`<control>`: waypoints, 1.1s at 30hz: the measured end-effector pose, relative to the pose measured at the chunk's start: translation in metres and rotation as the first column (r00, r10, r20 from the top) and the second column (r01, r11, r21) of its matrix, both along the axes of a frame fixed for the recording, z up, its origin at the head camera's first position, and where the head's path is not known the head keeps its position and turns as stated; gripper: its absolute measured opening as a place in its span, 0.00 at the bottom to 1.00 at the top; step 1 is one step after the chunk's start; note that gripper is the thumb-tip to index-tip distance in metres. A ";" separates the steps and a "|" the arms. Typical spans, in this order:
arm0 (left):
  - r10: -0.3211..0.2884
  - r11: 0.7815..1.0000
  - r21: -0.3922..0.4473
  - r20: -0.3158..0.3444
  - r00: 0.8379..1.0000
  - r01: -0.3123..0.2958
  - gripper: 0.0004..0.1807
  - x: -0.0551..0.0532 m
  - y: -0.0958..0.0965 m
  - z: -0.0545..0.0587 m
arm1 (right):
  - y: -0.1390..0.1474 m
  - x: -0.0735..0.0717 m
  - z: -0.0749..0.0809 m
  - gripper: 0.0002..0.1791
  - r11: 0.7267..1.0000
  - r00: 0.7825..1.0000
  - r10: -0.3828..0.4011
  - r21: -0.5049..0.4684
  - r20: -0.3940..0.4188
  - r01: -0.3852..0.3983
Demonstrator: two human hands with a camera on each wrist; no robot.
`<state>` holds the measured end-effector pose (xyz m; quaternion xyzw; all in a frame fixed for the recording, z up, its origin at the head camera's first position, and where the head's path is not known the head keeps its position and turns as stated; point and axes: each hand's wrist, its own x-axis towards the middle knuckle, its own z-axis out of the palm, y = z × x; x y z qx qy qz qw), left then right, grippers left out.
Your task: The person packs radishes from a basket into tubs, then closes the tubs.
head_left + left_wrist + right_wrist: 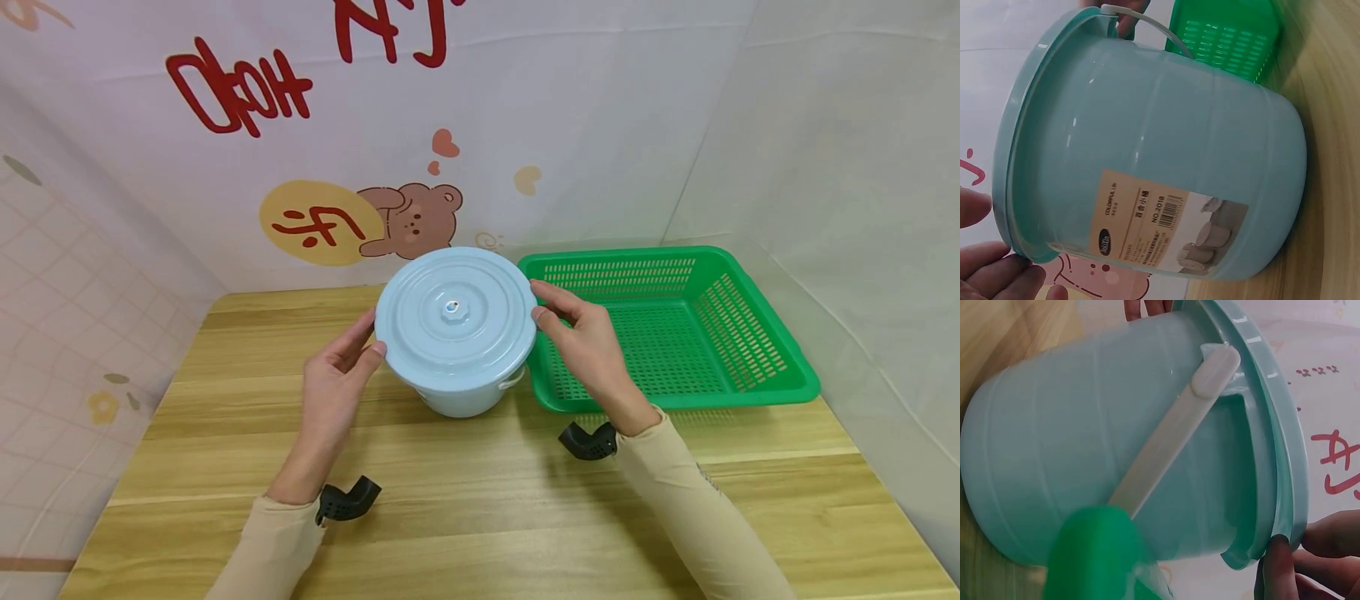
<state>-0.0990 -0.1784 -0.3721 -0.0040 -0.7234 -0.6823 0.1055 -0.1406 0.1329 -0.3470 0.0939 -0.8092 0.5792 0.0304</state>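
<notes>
A light blue plastic bucket (462, 403) stands on the table, its round lid (480, 354) lying over its mouth. My left hand (333, 379) pinches the lid's left rim, thumb on top and fingers at the edge. Opposite it, my right hand (588, 337) pinches the right rim. In the right wrist view a narrow gap runs between lid and bucket rim; whether the lid is fully seated I cannot tell. A pale carrying handle (1172, 437) hangs down the bucket's side. A printed label (1138, 231) shows on the bucket wall. The bucket's inside is hidden.
Close to the bucket's right stands a green plastic basket (780, 333) with slotted walls. Under both is a wood-grain table (465, 500). A white printed wall cloth (600, 117) hangs directly behind them.
</notes>
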 end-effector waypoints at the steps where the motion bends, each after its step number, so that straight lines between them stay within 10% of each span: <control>1: -0.001 1.000 -0.002 0.002 1.000 0.001 0.27 0.000 0.000 -0.001 | 0.000 -0.001 -0.001 0.22 1.000 1.000 0.002 -0.001 0.007 -0.002; 26: -0.008 0.996 -0.092 0.025 1.000 0.010 0.30 0.001 0.002 -0.007 | 0.001 -0.006 -0.009 0.24 1.000 0.998 0.017 -0.002 0.066 -0.017; 33: 0.006 0.983 -0.184 -0.006 1.000 -0.007 0.28 0.010 -0.007 -0.009 | 0.009 0.005 -0.010 0.26 0.999 0.998 0.046 0.023 -0.039 -0.045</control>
